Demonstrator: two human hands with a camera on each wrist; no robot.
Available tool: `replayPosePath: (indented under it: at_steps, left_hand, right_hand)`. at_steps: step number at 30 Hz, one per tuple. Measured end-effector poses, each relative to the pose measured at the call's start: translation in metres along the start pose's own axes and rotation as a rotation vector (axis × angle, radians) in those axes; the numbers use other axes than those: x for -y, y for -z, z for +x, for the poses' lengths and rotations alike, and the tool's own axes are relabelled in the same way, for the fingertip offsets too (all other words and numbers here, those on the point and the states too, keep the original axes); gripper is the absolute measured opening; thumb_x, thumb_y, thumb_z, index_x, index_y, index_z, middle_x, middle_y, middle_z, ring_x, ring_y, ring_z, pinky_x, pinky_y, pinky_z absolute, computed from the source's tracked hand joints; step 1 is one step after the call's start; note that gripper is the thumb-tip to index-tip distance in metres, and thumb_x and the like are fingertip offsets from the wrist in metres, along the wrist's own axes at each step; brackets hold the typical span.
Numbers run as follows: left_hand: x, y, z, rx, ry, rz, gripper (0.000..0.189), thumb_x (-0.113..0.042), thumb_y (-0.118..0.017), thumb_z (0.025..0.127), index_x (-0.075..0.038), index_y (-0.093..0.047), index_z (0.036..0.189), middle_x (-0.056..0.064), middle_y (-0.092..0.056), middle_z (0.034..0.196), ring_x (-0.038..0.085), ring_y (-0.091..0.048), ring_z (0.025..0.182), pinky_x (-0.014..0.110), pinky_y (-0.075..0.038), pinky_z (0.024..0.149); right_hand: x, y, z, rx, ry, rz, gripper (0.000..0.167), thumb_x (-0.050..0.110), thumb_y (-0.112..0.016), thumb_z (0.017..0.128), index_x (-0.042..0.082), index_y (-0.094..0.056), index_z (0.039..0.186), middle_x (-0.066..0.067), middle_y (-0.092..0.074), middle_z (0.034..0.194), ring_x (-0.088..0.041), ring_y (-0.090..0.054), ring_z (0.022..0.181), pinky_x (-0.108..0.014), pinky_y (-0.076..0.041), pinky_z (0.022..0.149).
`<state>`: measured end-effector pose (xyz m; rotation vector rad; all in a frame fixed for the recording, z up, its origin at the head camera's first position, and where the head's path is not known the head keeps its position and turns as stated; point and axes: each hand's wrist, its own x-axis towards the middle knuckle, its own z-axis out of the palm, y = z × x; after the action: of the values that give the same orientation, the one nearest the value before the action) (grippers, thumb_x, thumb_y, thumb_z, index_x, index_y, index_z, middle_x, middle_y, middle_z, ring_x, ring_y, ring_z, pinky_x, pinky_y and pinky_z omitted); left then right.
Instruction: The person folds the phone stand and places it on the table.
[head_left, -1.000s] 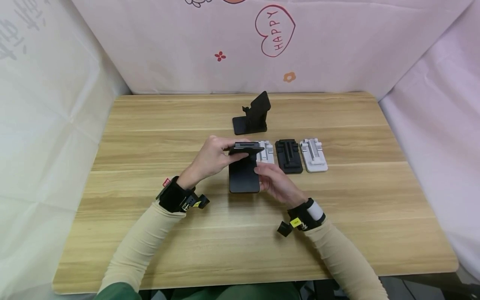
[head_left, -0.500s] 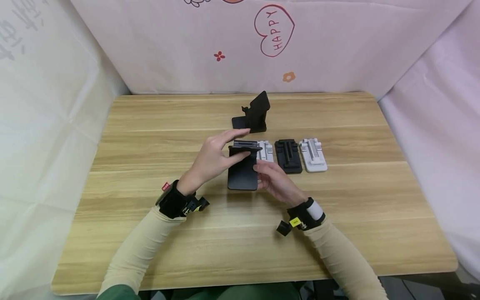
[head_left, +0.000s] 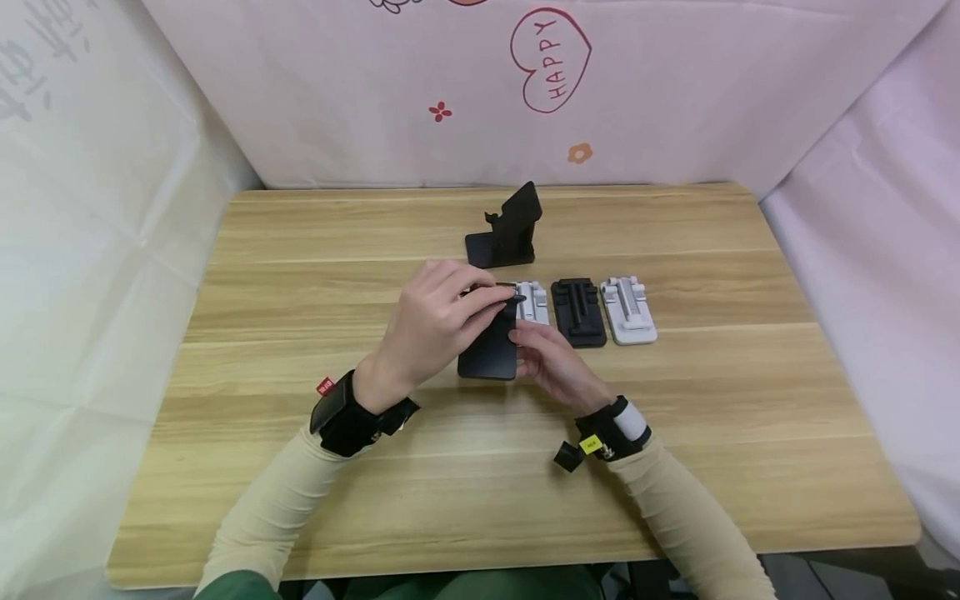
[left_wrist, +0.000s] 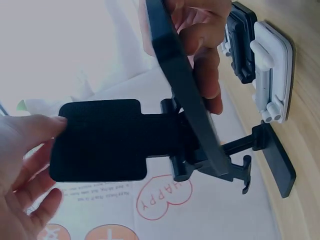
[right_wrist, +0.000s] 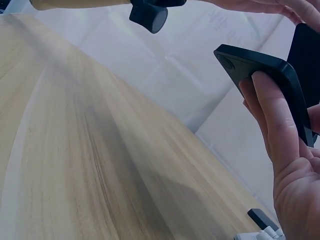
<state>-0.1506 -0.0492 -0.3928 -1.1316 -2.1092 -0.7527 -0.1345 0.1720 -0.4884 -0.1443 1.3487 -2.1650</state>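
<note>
A black folding phone stand (head_left: 487, 357) is held up over the middle of the table, partly unfolded. My left hand (head_left: 433, 321) pinches the outer edge of its swung-out support plate (left_wrist: 100, 142), with the thumb on one face in the left wrist view. On the right, my right hand (head_left: 553, 367) grips the flat base (right_wrist: 260, 62) by its side, fingers spread along the underside. The hinge is mostly hidden by my left hand in the head view. Just beyond stands another black phone stand (head_left: 516, 227), fully unfolded.
Right of the held stand lie a folded white stand (head_left: 533, 302), partly covered, a folded black stand (head_left: 577, 312) and a second folded white stand (head_left: 628, 310), in a row. A pale printed cloth (head_left: 360, 100) hangs behind the wooden table (head_left: 315, 275).
My left hand lifted its fingers off the hinge area, rolled over, and now pinches the support plate's edge. The right hand keeps its grip on the base, almost still.
</note>
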Motion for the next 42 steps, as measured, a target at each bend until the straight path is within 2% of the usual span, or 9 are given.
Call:
replayPosePath:
  at_steps: [5,9,14,19,27,32,42]
  left_hand:
    - [-0.003,0.001,-0.001,0.061,0.027,-0.005,0.016,-0.001,-0.077,0.091,-0.002,-0.078,0.108,0.011,-0.07,0.105,0.025,-0.063,0.097,0.032,-0.056,0.087]
    - [-0.003,0.001,-0.001,0.068,0.03,-0.025,0.015,0.001,-0.075,0.092,-0.001,-0.077,0.107,0.011,-0.069,0.105,0.025,-0.061,0.096,0.031,-0.056,0.086]
    - [-0.003,-0.004,-0.005,0.067,-0.019,-0.029,0.015,0.001,-0.076,0.091,-0.001,-0.077,0.106,0.011,-0.069,0.103,0.025,-0.061,0.094,0.031,-0.056,0.083]
    - [-0.005,-0.009,-0.009,0.053,-0.066,-0.024,0.015,0.001,-0.077,0.09,-0.003,-0.078,0.105,0.01,-0.07,0.101,0.024,-0.061,0.092,0.031,-0.056,0.081]
    - [-0.009,-0.013,-0.015,0.055,-0.118,-0.031,0.015,0.002,-0.079,0.087,-0.003,-0.078,0.102,0.009,-0.069,0.097,0.024,-0.062,0.091,0.033,-0.057,0.084]
    - [-0.012,-0.014,-0.02,0.08,-0.126,-0.029,0.015,0.002,-0.079,0.088,-0.004,-0.078,0.102,0.008,-0.069,0.095,0.022,-0.062,0.088,0.031,-0.057,0.083]
    - [-0.015,-0.018,-0.028,0.096,-0.136,-0.007,0.014,0.001,-0.079,0.088,-0.006,-0.079,0.1,0.005,-0.068,0.091,0.021,-0.06,0.085,0.03,-0.055,0.081]
  right_hand:
    - [-0.002,0.001,-0.001,0.003,0.006,0.03,0.055,0.007,-0.038,0.107,-0.009,-0.023,0.158,-0.003,-0.07,0.123,-0.01,-0.073,0.094,-0.02,-0.061,0.07]
    - [-0.003,0.001,-0.001,0.011,0.02,0.051,0.057,0.004,-0.037,0.104,-0.011,-0.022,0.158,-0.003,-0.068,0.127,-0.011,-0.072,0.094,-0.02,-0.061,0.069]
    - [-0.002,0.001,-0.001,-0.012,0.043,0.08,0.05,0.003,-0.037,0.104,-0.008,-0.034,0.153,-0.006,-0.068,0.125,-0.012,-0.073,0.09,-0.022,-0.061,0.068]
    - [0.002,0.002,-0.001,-0.048,0.055,0.12,0.033,0.005,-0.039,0.105,-0.003,-0.049,0.135,-0.008,-0.07,0.114,-0.013,-0.074,0.087,-0.024,-0.062,0.071]
    - [0.008,0.001,-0.004,-0.033,0.057,0.17,0.041,0.004,-0.037,0.105,-0.003,-0.04,0.145,-0.011,-0.065,0.125,-0.015,-0.074,0.094,-0.025,-0.062,0.076]
    - [0.011,0.0,-0.005,-0.035,0.079,0.181,0.037,0.004,-0.034,0.106,-0.003,-0.045,0.14,-0.01,-0.065,0.12,-0.014,-0.073,0.092,-0.025,-0.062,0.076]
    - [0.01,0.001,-0.005,-0.022,0.102,0.177,0.032,0.007,-0.038,0.108,0.0,-0.054,0.136,-0.01,-0.065,0.12,-0.014,-0.073,0.091,-0.025,-0.062,0.076]
